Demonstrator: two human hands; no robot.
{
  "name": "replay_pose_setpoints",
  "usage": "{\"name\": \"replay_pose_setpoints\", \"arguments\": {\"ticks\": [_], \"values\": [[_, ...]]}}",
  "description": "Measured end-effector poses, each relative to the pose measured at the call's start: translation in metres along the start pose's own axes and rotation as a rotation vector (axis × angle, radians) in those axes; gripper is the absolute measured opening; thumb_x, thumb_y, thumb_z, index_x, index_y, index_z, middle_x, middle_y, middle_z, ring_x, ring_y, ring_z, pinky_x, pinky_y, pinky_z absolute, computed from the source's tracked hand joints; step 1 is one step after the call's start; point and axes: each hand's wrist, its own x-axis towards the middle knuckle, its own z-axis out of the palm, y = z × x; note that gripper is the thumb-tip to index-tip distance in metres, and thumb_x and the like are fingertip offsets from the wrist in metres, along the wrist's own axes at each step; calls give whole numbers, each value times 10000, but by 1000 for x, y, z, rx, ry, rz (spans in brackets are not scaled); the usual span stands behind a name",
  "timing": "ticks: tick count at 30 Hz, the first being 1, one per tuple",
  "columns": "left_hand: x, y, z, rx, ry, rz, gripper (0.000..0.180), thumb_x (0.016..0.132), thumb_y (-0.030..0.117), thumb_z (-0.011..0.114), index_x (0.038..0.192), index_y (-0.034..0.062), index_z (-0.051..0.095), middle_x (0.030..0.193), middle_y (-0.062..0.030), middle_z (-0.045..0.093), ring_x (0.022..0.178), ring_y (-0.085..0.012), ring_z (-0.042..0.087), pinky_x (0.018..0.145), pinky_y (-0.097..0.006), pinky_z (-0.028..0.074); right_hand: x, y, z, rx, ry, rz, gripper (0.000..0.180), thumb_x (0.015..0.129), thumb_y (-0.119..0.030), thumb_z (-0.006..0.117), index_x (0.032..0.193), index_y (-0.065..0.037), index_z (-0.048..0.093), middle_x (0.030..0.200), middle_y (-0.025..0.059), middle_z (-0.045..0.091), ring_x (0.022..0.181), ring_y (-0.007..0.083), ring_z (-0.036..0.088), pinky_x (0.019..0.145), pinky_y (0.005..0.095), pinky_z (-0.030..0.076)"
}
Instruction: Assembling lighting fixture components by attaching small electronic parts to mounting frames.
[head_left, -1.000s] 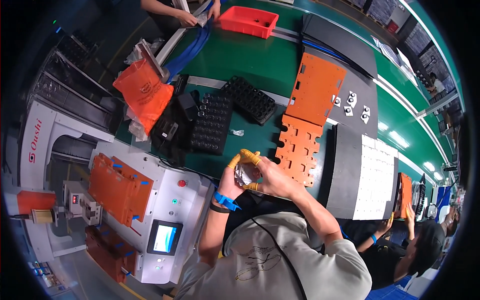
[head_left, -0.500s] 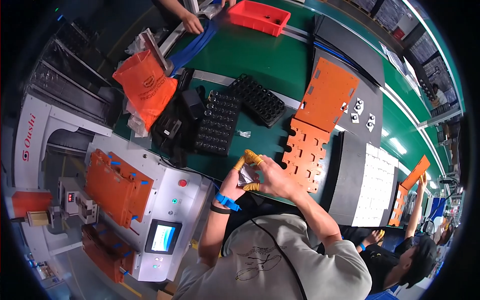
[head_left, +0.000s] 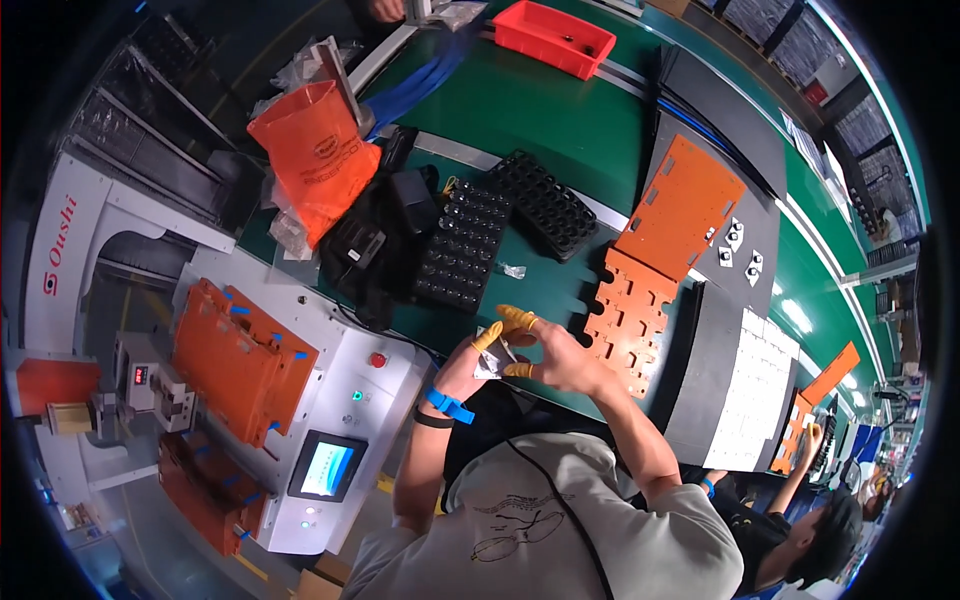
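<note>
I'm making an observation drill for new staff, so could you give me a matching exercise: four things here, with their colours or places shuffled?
Things:
1. Small pale piece
2. Bin
3. Wristband
4. Bag

Descriptions:
A. Orange
B. Blue, worn
C. Red, open-topped
D. Between the left hand and right hand

Pairs: 1-D, 2-C, 3-B, 4-A
</note>
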Motion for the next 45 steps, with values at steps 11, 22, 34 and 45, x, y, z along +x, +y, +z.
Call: {"name": "replay_pose_setpoints", "arguments": {"ticks": [11,22,34,45], "values": [[-23,1,-17,-52,67,21,315,1028,357,509,1146,80,602,983,-22,622,696,-76,512,542,-225,385,15,-9,12,-261,90,-189,890,739,-289,856,1471,-69,399,1166,175,501,1079,378,549,916,411,489],[-51,-2,-40,-225,84,342,468,1030,308,450,1378,-2,497,1259,-123,603,674,-103,459,595,-240,373,124,-23,3,-302,480,-185,346,792,-237,816,992,12,682,949,148,646,866,286,662,793,377,540],[-71,-5,-10,-166,209,463,381,1027,256,471,1337,36,507,1124,-73,612,663,-79,448,588,-226,363,168,-23,6,-717,698,-81,299,732,-280,772,758,4,683,818,184,673,744,351,678,661,441,546],[-98,31,61,431,361,956,620,773,104,822,1318,7,544,1257,-119,621,1158,-230,597,1030,-357,457,10,-83,16,264,85,-285,236,848,-88,750,1044,36,704,939,37,622,844,116,572,799,267,479]]}}
